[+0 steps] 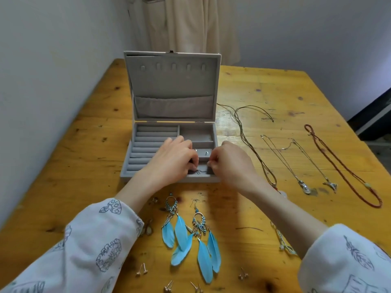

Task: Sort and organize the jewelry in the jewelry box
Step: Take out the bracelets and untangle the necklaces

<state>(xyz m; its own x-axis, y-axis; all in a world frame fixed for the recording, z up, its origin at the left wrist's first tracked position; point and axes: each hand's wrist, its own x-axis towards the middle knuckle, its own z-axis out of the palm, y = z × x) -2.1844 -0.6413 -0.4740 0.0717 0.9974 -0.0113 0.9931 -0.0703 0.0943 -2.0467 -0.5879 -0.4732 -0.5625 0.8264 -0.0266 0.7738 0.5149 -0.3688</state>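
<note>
A grey velvet jewelry box [148, 132] stands with its lid up on the wooden table. My left hand [171, 159] and my right hand [230, 161] reach over its front right compartments. Between their pinched fingertips lies a small silver earring [198, 171] in the front compartment; each hand seems to hold one end of it. Two small silver studs [206, 153] sit in the compartment behind. Two blue feather earrings [190, 235] lie on the table in front of the box.
Several necklaces lie right of the box: a brown cord [249, 144], two silver chains [296, 166], a red bead string [342, 172]. Small stud earrings [143, 269] and rings [155, 200] are scattered near the front edge. A wall runs close on the left.
</note>
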